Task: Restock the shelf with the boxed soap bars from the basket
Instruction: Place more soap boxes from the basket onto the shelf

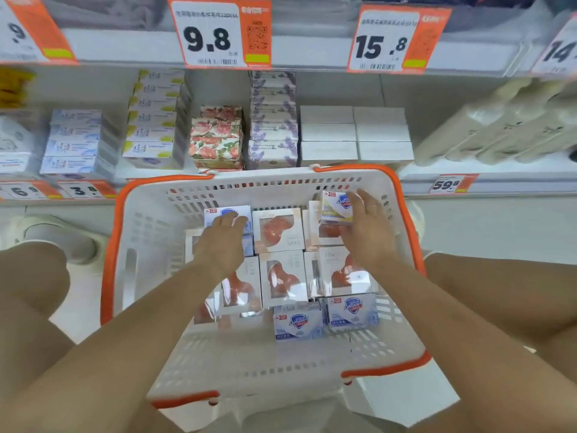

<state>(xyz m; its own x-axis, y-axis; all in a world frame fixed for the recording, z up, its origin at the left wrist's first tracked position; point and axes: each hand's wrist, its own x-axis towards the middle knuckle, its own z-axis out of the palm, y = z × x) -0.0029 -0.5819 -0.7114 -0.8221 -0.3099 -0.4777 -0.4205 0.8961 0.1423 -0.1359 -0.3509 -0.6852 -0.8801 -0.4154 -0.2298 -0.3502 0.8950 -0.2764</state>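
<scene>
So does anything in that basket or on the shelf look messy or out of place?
Mostly tidy. In the white plastic basket with orange rim, some white window boxes of orange soap lie tilted at the lower left. The shelf's floral-print boxes sit slightly askew.

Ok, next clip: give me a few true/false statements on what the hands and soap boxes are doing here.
1. The right hand holds a yellow-and-white soap box above the basket. True.
2. The left hand holds a floral box. False: it rests on a blue-and-white soap box in the basket.
3. The basket has orange handles. True.
4. The basket holds only blue boxes. False: several white window boxes with orange soap lie there too.
</scene>
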